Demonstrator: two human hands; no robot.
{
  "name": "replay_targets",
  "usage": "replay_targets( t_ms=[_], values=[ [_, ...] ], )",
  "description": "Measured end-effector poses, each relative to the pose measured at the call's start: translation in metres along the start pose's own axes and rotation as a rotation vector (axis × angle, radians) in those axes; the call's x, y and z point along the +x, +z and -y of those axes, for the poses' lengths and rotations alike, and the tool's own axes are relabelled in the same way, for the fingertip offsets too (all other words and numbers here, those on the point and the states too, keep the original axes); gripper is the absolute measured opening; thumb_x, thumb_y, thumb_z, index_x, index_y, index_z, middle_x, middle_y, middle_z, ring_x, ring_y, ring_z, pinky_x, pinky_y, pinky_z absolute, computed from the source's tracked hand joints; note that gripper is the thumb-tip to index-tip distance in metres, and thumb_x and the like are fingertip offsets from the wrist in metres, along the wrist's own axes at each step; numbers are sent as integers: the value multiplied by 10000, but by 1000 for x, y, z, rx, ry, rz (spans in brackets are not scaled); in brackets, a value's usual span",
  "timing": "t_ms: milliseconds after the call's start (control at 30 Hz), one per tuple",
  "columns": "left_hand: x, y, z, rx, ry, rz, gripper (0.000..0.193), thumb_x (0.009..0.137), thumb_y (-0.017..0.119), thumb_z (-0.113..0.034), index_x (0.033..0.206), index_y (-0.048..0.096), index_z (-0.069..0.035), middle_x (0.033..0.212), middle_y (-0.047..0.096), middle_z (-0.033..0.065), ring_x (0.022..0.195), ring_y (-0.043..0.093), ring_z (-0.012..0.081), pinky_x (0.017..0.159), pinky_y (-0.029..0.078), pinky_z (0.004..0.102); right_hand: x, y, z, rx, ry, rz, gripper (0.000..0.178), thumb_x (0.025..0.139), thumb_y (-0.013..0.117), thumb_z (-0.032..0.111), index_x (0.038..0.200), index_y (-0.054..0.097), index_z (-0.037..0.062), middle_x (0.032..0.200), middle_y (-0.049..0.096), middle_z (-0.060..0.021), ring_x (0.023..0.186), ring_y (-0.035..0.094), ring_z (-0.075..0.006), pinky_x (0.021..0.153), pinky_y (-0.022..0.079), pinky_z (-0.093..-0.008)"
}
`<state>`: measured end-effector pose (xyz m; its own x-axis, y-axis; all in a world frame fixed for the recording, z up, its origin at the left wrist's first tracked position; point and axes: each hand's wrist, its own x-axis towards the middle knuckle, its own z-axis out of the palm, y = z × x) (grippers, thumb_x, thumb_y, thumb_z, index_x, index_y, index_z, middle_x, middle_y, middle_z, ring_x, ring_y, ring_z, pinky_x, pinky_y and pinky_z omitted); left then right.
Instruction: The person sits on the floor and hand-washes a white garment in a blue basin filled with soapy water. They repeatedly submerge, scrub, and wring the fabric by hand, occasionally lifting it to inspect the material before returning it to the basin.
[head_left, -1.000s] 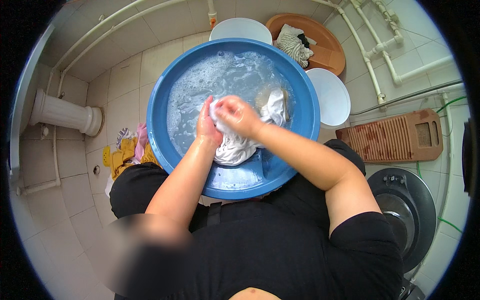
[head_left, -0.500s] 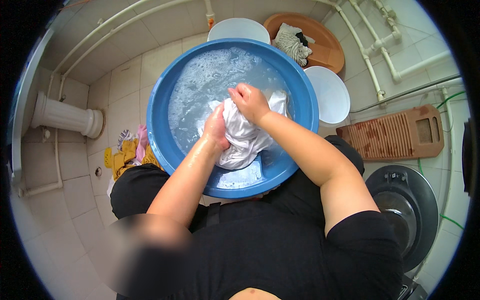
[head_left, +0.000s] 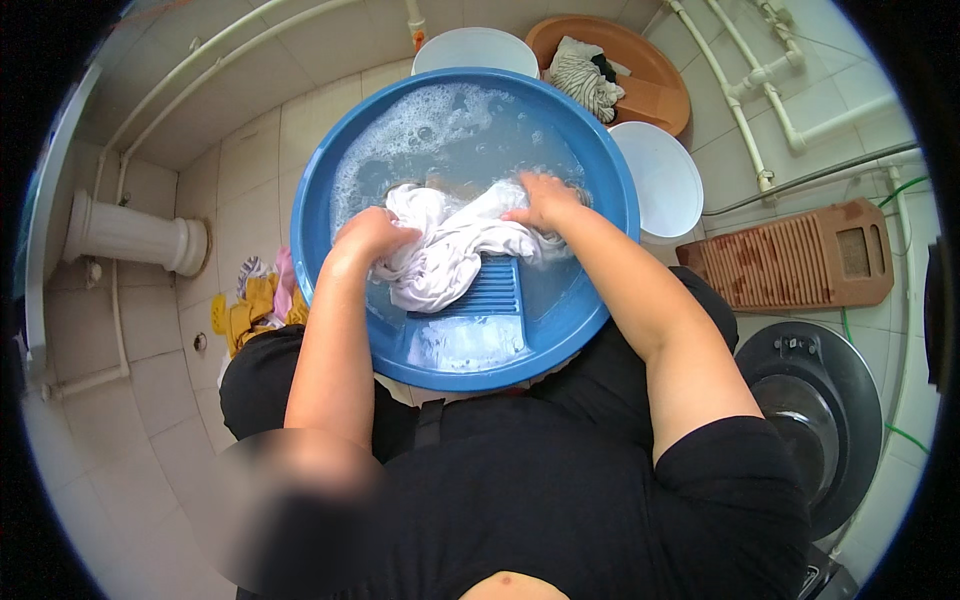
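Observation:
A wet white cloth [head_left: 450,240], twisted and bunched, lies in the soapy water of a large blue washtub [head_left: 303,215]. It partly covers the ribbed blue washboard [head_left: 490,290] on the tub's near side. At the left end of the cloth, my left hand [head_left: 375,237] is closed on it, thumb on top and some fingers hidden. My right hand [head_left: 548,203] rests at the right end, fingers apart, its thumb touching the cloth and its fingertips at the water.
White basins [head_left: 660,180] stand behind and right of the tub. Beyond is a brown tub [head_left: 665,95] holding striped cloth [head_left: 582,80]. A brown washboard [head_left: 770,258] and dark basin [head_left: 835,400] are at right. Coloured laundry [head_left: 260,305] lies left, near a white pedestal [head_left: 135,232].
My hands have moved apart, left hand leftward, right hand rightward. The bunched cloth has been lowered and spread sideways, uncovering the washboard's ridges.

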<state>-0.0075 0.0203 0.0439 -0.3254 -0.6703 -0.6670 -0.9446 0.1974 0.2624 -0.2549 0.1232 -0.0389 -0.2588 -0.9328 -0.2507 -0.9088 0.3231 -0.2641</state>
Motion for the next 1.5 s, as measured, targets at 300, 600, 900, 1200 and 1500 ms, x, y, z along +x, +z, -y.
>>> replay_targets(
  t_ms=[300,600,900,1200,1500],
  values=[
    [5,30,-9,89,224,-131,632,722,566,-311,1285,368,-103,1132,533,186,1036,523,301,865,419,374,31,-6,-11,639,-9,-231,494,693,620,302,1129,503,101,1123,542,-149,1015,527,-297,864,419,-365],
    [0,26,-18,15,323,-133,279,777,561,-334,808,674,-81,953,611,154,863,577,298,747,431,367,9,4,-16,302,-10,458,631,705,620,442,1215,465,105,1314,391,-120,1178,393,-340,961,334,-383],
    [18,50,-16,-2117,258,201,448,897,388,-356,1105,498,25,1132,538,160,1054,513,288,922,394,407,-4,-35,57,1256,-338,-31,327,652,658,250,918,654,59,1165,512,-115,1005,528,-265,861,433,-331],
    [44,91,-1,-2214,630,667,345,885,415,-338,954,555,-30,938,598,139,888,571,271,784,460,394,-69,-29,137,502,-809,-547,265,603,695,261,705,567,51,860,569,-148,774,569,-299,672,471,-356],
    [48,87,7,-2131,684,876,466,873,416,-433,982,555,-1,935,602,165,859,581,293,760,468,401,-60,-24,129,524,-579,-481,264,623,644,329,657,571,77,743,579,-124,680,572,-317,631,465,-375]
  ],
)
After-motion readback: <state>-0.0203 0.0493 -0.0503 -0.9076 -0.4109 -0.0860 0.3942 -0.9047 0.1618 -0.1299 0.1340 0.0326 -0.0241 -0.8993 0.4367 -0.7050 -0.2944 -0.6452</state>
